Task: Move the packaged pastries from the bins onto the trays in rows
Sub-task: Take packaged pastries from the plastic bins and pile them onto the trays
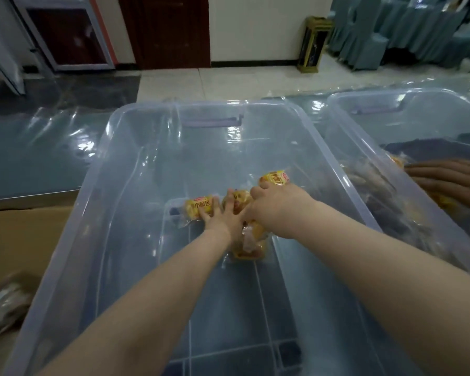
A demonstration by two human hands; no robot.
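Left hand (221, 216) rests flat on sideways-lying pastry (197, 208); right hand (277, 213) grips second pastry (274, 177).

Clear, smooth plastic bin (136, 158); glossy film wrappers on the pastries (198, 208); shiny plastic sheet over the desk (38, 147); matt brown cardboard (19, 240) at 9 o'clock.
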